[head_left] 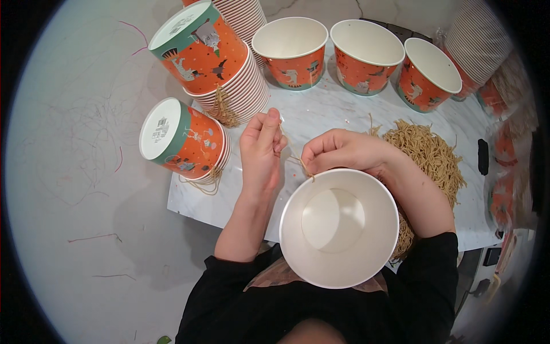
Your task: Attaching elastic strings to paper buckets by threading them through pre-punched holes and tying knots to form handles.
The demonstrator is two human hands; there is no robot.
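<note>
While above the white cup [339, 228]: left hand [260, 150], right hand [338, 152], fingers pinching one tan string [294, 159].

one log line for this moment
left hand: pinching string | right hand: pinching same string | white cup: open, near the body | string pile: right, on table

left hand [262, 150]: raised over the counter [344, 112], fingers pinched on a thin tan string [293, 157].
right hand [339, 152]: just beside the left, fingers closed on the same string at the rim of the empty white-lined cup [339, 227].
cup: open mouth up, near the person's chest.
string pile [431, 157]: tan heap on the counter, behind the right forearm.
upright cups: three orange cups [366, 54] in a row at the far edge.
stacks: two stacks of orange cups [192, 143] lying on their sides at left, strings hanging from them.
</note>
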